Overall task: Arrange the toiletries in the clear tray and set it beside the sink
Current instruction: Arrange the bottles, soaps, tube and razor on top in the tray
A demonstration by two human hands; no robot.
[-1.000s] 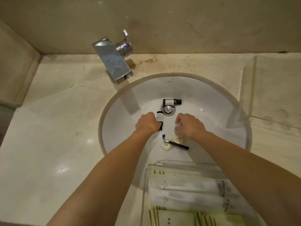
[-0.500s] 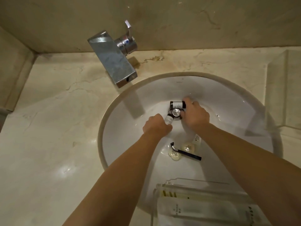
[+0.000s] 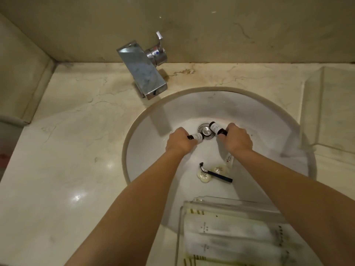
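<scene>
Both hands are down in the white sink [image 3: 249, 112], either side of the drain [image 3: 206, 131]. My left hand [image 3: 179, 142] grips a small dark bottle with a white label [image 3: 196, 136]. My right hand [image 3: 237, 140] grips a second such bottle [image 3: 215, 127] above the drain. Nearer me in the basin lie a black razor [image 3: 216, 172], two round wrapped soaps [image 3: 204, 177] and a small white tube [image 3: 229, 160]. The clear tray [image 3: 181, 217] sits at the sink's near edge with several white packets [image 3: 230, 233] in it.
A chrome faucet [image 3: 143, 72] juts over the basin from the back left. Marble counter [image 3: 67, 160] spreads to the left. A second clear tray [image 3: 326, 112] rests on the counter to the right. Walls rise at the back and left.
My right hand has closed on the bottle by the drain and lifted it. My left hand has kept its bottle and shifted slightly left.
</scene>
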